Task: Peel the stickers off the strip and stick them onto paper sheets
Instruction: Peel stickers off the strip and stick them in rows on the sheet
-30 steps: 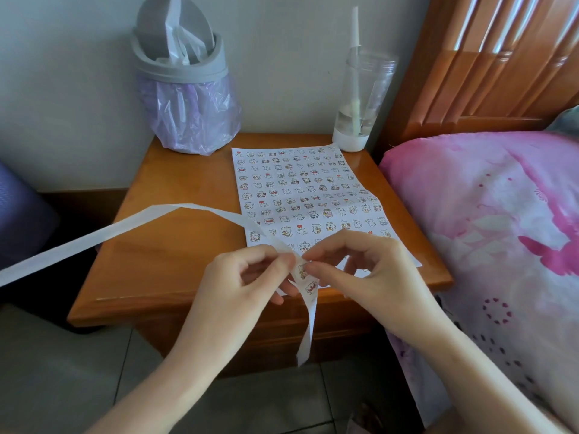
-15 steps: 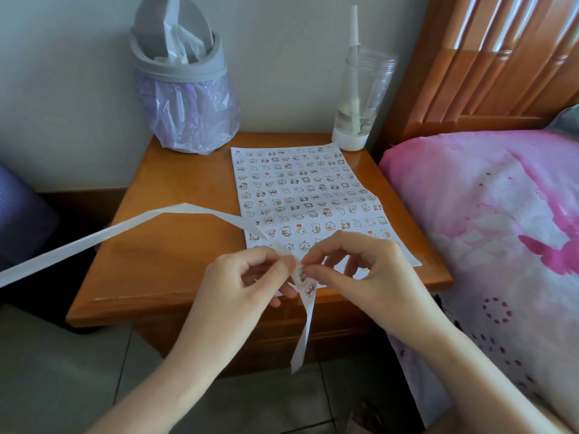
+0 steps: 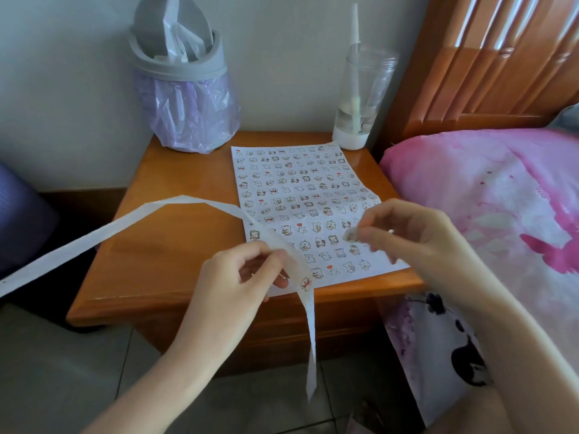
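The right hand (image 3: 416, 236) pinches a peeled sticker (image 3: 350, 235) just above the paper sheet (image 3: 300, 195), over its near right part. The left hand (image 3: 241, 277) pinches the strip (image 3: 103, 233), which runs far left.

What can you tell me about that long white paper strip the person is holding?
The long white paper strip is a thin, limp ribbon of glossy backing. The left hand pinches it above the front edge of the wooden nightstand. One end arches up and trails off to the left; the other dangles toward the floor. A small cartoon sticker still sits on it just below the fingers.
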Demonstrator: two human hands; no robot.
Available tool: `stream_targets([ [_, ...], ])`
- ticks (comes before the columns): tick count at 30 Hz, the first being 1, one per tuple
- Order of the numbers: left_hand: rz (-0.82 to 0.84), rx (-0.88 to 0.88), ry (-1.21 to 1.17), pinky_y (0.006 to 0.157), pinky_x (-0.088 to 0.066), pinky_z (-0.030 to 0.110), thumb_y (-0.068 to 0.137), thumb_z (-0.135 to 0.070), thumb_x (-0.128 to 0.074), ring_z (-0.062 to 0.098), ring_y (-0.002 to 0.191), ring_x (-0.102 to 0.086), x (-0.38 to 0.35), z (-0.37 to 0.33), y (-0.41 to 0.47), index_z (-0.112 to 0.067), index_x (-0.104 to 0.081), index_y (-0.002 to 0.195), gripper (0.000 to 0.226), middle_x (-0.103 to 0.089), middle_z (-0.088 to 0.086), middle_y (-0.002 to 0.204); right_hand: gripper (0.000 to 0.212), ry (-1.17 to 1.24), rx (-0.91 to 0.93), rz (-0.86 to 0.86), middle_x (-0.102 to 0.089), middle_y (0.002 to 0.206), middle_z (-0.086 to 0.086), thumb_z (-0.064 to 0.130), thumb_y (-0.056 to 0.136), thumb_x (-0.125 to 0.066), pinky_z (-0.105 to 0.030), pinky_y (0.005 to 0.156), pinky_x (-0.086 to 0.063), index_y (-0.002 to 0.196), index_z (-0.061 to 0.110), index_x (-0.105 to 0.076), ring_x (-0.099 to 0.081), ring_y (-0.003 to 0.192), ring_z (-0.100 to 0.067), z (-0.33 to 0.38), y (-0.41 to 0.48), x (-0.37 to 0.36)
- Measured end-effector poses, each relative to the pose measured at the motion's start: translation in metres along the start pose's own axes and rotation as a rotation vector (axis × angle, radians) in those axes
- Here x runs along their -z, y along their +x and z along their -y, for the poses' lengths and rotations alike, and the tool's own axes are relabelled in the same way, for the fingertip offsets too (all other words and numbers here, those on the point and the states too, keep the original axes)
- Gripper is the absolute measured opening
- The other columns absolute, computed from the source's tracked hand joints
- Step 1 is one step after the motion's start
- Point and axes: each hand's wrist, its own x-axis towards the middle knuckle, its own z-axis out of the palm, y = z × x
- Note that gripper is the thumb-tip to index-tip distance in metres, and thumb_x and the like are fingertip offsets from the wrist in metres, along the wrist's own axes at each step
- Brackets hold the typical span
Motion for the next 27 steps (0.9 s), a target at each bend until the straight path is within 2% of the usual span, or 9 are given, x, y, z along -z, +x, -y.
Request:
stream_targets([
  [2,0.007,-0.015,0.023,0.050,-0.044,0.004,0.075,-0.043,-0.051,-0.011,0.073,-0.063,0.000,0.002,0.000,-0.024,-0.068,0.099,0.034,-0.068,-0.018,0.091,0.013,-0.021,-0.108,-0.064,-0.068,0.069,0.007,0.024,0.079,-0.069,-0.015,0.052,-0.041,0.086,0.012,-0.068,-0.051,0.054,0.000,-0.006,0.002,0.017],
  [5,0.015,-0.022,0.064,0.055,-0.046,0.004,0.082,-0.035,-0.054,-0.012,0.085,-0.061,-0.001,0.007,0.001,-0.026,-0.067,0.099,0.022,-0.065,-0.024,0.098,0.011,-0.094,-0.253,-0.055,-0.062,0.056,0.013,0.022,0.081,-0.069,-0.018,0.053,-0.040,0.084,0.012,-0.069,-0.047,0.048,0.001,-0.018,0.005,0.030],
  [7,0.020,-0.035,0.104,0.060,-0.048,0.004,0.085,-0.032,-0.055,-0.012,0.089,-0.061,-0.001,0.010,0.002,-0.024,-0.067,0.100,0.020,-0.065,-0.025,0.102,0.011,-0.150,-0.293,-0.021,-0.062,0.056,0.011,0.025,0.080,-0.070,-0.018,0.053,-0.040,0.082,0.015,-0.070,-0.046,0.047,0.001,-0.024,0.007,0.032],
  [11,0.027,-0.051,0.166,0.065,-0.051,0.007,0.087,-0.033,-0.055,-0.009,0.088,-0.062,-0.001,0.015,0.004,-0.026,-0.068,0.099,0.019,-0.064,-0.026,0.105,0.008,-0.193,-0.304,0.061,-0.064,0.058,0.013,0.019,0.082,-0.070,-0.007,0.047,-0.038,0.083,0.011,-0.069,-0.047,0.043,0.005,-0.028,0.007,0.033],
  [14,0.020,-0.055,0.200,0.067,-0.054,0.012,0.087,-0.035,-0.054,-0.006,0.085,-0.063,0.000,0.017,0.005,-0.029,-0.067,0.094,0.016,-0.066,-0.025,0.101,0.008,-0.222,-0.303,0.090,-0.071,0.072,0.010,0.022,0.081,-0.071,-0.005,0.051,-0.040,0.083,0.015,-0.071,-0.056,0.054,0.007,-0.031,0.008,0.033],
  [18,0.023,-0.063,0.218,0.066,-0.053,0.010,0.087,-0.035,-0.054,-0.008,0.084,-0.061,0.001,0.017,0.005,-0.032,-0.065,0.090,0.012,-0.064,-0.027,0.099,0.007,-0.242,-0.320,0.116,-0.073,0.083,0.007,0.026,0.079,-0.072,-0.011,0.070,-0.050,0.083,0.020,-0.072,-0.065,0.076,-0.003,-0.036,0.010,0.033],
  [22,0.034,-0.062,0.217,0.065,-0.052,0.008,0.087,-0.035,-0.054,-0.011,0.087,-0.059,0.000,0.017,0.005,-0.032,-0.064,0.089,0.011,-0.062,-0.028,0.100,0.007,-0.262,-0.318,0.133,-0.072,0.082,0.009,0.027,0.079,-0.072,-0.012,0.074,-0.049,0.082,0.021,-0.073,-0.066,0.079,-0.004,-0.038,0.010,0.033],
  [27,0.037,-0.066,0.224,0.054,-0.045,0.004,0.087,-0.034,-0.053,-0.011,0.079,-0.060,0.000,0.016,0.005,-0.030,-0.064,0.087,0.012,-0.064,-0.025,0.098,0.006,-0.257,-0.312,0.125,-0.073,0.082,0.005,0.023,0.079,-0.073,-0.017,0.078,-0.051,0.082,0.017,-0.072,-0.066,0.081,-0.009,-0.039,0.009,0.033],
])
